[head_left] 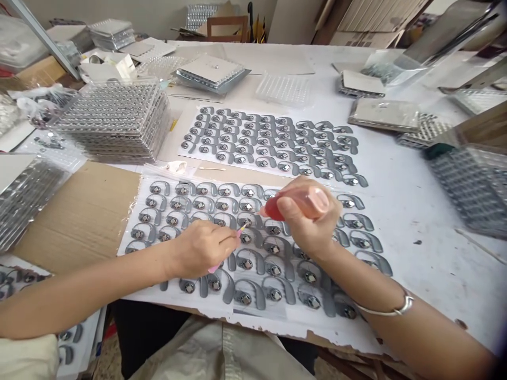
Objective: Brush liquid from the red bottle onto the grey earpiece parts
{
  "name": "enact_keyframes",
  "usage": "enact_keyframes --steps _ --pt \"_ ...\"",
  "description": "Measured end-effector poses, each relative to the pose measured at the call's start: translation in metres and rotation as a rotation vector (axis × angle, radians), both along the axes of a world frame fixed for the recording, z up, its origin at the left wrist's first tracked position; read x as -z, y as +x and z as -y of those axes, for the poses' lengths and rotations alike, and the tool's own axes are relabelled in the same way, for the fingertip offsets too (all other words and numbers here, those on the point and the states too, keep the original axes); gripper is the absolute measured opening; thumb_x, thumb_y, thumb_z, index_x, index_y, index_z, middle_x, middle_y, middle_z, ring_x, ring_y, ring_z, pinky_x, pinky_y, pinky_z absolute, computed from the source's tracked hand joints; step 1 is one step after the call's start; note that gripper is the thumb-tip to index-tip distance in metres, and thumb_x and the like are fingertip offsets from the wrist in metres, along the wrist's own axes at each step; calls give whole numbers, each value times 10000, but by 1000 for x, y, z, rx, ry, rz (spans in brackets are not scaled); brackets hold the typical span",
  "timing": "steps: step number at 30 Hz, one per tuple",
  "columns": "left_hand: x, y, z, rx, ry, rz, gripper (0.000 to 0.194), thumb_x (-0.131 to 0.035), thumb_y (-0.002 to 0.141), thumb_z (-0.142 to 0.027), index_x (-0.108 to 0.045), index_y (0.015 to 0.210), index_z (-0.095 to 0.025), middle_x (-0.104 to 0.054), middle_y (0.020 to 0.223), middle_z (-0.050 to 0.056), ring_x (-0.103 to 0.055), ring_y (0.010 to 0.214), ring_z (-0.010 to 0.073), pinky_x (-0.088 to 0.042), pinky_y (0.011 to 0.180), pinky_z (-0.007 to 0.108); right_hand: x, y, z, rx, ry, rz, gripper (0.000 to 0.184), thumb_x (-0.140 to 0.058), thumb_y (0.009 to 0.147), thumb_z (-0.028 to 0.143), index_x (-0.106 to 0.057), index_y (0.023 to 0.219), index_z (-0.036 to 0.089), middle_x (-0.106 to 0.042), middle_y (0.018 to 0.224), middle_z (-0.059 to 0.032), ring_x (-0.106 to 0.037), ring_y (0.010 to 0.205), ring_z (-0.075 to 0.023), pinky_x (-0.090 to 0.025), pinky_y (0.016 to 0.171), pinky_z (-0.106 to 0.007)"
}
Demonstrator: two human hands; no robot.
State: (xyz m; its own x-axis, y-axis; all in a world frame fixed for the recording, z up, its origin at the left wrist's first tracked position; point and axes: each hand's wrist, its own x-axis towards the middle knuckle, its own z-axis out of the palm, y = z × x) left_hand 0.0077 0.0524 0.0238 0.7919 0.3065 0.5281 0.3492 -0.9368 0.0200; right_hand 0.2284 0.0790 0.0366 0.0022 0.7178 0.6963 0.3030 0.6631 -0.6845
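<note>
Rows of grey hook-shaped parts (274, 293), each with a small round metallic piece, lie on a white sheet (190, 310) in front of me. My right hand (311, 224) is wrapped round a red squeeze bottle (307, 202), tilted so its nozzle points left and down at a part near the middle. My left hand (206, 245) pinches a thin pink tool with a yellowish, dark-ended tip (242, 229). That tip is close to the same part; whether it touches cannot be made out. My left forearm covers some parts on the left.
A second sheet of similar parts (273, 140) lies beyond the first. Stacked trays (114, 119) stand at the left, more trays (471, 184) at the right. Between the sheets lies a cotton swab (212, 169). Bare cardboard (79, 211) is at the left.
</note>
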Motion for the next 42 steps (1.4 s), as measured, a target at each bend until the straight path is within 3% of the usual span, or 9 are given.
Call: enact_keyframes --steps 6,20,30,42 --pt "-6 3 3 -15 66 -27 226 -429 908 -81 -644 844 -106 -712 778 72 -652 597 131 -542 513 239 7 -3 5 -37 58 109 128 -675 797 283 -614 696 232 -620 682 -8 -563 568 -135 -480 527 -310" --pt "-5 2 4 -30 71 -36 247 -411 914 -80 -650 862 -108 -709 779 78 -649 611 125 -542 518 230 12 -1 4 -10 43 83 159 -661 805 328 -615 687 233 -619 671 -20 -548 550 -144 -452 490 -326" --pt "-3 3 5 -30 31 -2 226 -429 903 -77 -644 846 -114 -711 756 58 -648 592 123 -527 498 241 16 1 3 -27 19 52 112 -675 796 331 -632 809 228 -605 674 -11 -545 558 -141 -447 504 -324" --pt "-4 6 3 -38 98 -63 221 -424 894 -66 -620 796 -91 -685 707 88 -635 569 145 -517 474 250 17 -1 2 -62 51 155 104 -680 791 247 -616 711 227 -614 698 -8 -566 586 -132 -480 528 -297"
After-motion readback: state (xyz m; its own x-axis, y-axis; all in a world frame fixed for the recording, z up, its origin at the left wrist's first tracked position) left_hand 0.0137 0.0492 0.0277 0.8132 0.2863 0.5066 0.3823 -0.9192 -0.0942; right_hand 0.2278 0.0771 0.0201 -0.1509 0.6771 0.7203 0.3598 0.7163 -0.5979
